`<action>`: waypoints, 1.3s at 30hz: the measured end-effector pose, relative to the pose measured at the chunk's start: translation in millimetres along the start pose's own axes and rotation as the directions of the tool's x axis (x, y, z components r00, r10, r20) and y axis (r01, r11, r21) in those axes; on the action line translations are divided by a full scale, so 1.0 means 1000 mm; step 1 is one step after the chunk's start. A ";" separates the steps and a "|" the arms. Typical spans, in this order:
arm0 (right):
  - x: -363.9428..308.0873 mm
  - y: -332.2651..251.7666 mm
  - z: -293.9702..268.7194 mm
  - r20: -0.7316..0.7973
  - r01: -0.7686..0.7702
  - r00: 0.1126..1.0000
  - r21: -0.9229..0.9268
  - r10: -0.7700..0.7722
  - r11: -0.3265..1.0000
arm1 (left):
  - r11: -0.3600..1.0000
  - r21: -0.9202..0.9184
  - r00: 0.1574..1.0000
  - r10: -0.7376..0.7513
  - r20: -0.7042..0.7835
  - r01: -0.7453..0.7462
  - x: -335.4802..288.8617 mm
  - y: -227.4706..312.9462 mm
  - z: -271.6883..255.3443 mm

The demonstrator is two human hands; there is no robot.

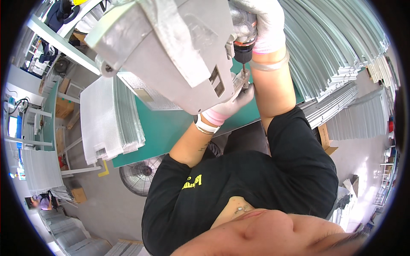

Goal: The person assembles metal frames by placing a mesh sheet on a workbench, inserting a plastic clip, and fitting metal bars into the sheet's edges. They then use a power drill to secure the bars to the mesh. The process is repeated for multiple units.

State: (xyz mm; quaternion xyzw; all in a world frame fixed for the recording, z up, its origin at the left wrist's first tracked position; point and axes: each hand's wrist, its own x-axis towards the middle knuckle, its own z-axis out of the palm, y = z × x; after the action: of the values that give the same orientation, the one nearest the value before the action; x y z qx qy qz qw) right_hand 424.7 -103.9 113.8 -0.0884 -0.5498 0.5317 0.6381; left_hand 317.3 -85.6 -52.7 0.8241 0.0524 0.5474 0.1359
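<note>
power drill (242, 36) gripped in gloved right hand (265, 25), bit down at small metal piece (241, 80) pinched by gloved left hand (232, 104)

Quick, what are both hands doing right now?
Left hand: closed, pinching a small metal piece under the tool's bit.
Right hand: closed around a power screwdriver.

mesh sheets (112, 121) left on table (162, 128), metal strips (333, 47) right
</note>
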 end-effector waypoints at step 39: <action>0.009 -0.051 0.006 -0.174 0.311 0.912 -0.301 -0.372 0.902 | 0.992 0.119 1.000 -0.030 -0.007 0.031 -0.007 -0.003 0.003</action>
State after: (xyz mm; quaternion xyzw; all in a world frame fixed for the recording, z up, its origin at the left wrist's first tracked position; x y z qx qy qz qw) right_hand 448.0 -120.9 157.0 -0.1354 -0.5466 0.3183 0.7627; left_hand 317.0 -85.2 -60.6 0.8286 0.0981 0.5431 0.0946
